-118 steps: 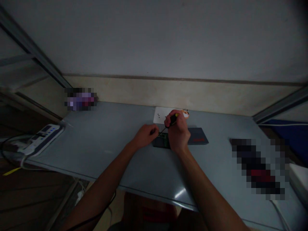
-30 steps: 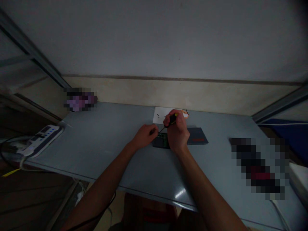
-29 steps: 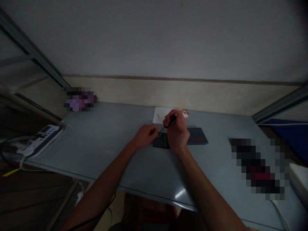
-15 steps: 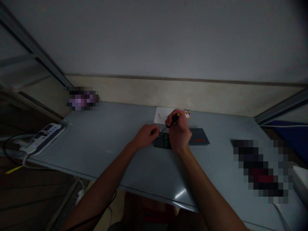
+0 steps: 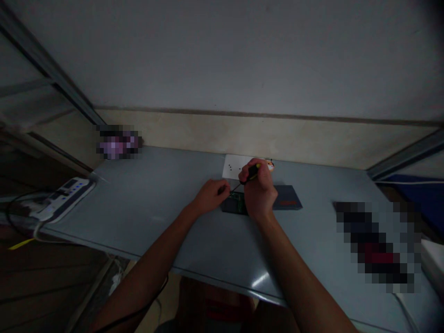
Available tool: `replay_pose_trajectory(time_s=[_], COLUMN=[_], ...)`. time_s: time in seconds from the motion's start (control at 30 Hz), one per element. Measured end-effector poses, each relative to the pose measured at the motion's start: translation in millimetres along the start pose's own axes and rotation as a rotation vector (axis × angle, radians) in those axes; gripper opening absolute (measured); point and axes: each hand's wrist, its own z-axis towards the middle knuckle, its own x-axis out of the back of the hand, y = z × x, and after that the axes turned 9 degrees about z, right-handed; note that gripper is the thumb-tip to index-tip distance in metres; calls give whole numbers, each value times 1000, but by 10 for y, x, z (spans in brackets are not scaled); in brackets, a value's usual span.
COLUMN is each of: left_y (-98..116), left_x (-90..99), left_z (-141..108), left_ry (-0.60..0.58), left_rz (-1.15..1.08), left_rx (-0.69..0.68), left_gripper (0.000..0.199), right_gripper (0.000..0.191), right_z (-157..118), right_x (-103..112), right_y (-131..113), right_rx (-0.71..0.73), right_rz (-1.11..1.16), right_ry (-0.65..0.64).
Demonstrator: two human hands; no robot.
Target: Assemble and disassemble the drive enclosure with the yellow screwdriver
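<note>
My right hand point(image 5: 261, 194) grips the screwdriver point(image 5: 254, 171); my left hand point(image 5: 210, 196), I can't tell. Likely fragile circuit board point(image 5: 239, 202): hold its edges.

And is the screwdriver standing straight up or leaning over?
Leaning over: the screwdriver slants, its thin shaft sloping down from the right hand toward the left hand.

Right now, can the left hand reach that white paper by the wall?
Probably yes: the white paper lies just beyond the left hand, and nothing shows between them. The right hand, gripping a screwdriver, hides part of the paper.
</note>
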Motion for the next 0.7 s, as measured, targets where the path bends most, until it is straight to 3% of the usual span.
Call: replay_pose_trajectory(time_s=[0.7], left_y=[16], left_x=[14], left_z=[1], left_ry=[-2], left_rz=[21], left_rx=[16], left_gripper=[23], right_gripper=[25], right_z=[10], right_x=[3], right_y=[-31], right_rx=[-7], right_rz=[93], right_ry=[18])
